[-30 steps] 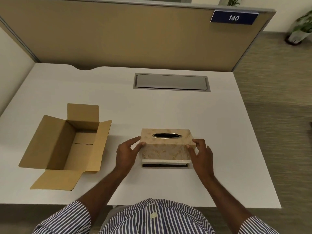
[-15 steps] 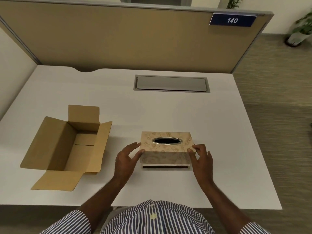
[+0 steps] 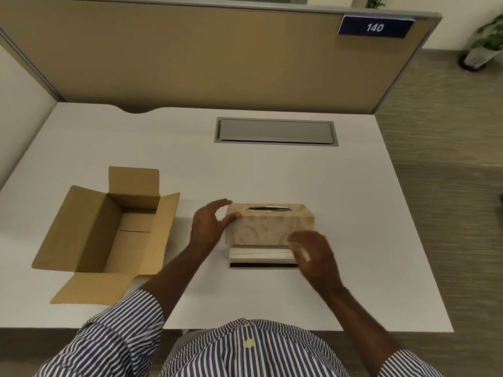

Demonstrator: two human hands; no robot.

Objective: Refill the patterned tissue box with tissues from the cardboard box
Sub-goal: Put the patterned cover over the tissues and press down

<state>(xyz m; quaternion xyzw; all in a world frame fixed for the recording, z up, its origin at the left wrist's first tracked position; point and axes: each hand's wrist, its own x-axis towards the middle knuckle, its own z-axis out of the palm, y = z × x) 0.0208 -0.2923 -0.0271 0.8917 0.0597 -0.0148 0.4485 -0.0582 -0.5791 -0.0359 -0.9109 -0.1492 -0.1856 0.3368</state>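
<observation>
Patterned tissue box (image 3: 261,227) is mid-desk (image 3: 353,213), lifted, w/ a white tissue stack (image 3: 258,253) & dark base (image 3: 261,265) showing under it. L hand (image 3: 208,227) grips its left end, thumb on the near corner, fingers arched over. R hand (image 3: 317,254) is at the lower right corner, blurred, so can't tell its grip. Cardboard box (image 3: 109,232) lies open at left, apart.

Left hand (image 3: 208,227) holds patterned tissue box (image 3: 261,229); right hand (image 3: 318,257) blurred.

White desk (image 3: 109,137) backed by tan partition (image 3: 190,55), carpeted floor (image 3: 449,186).
</observation>
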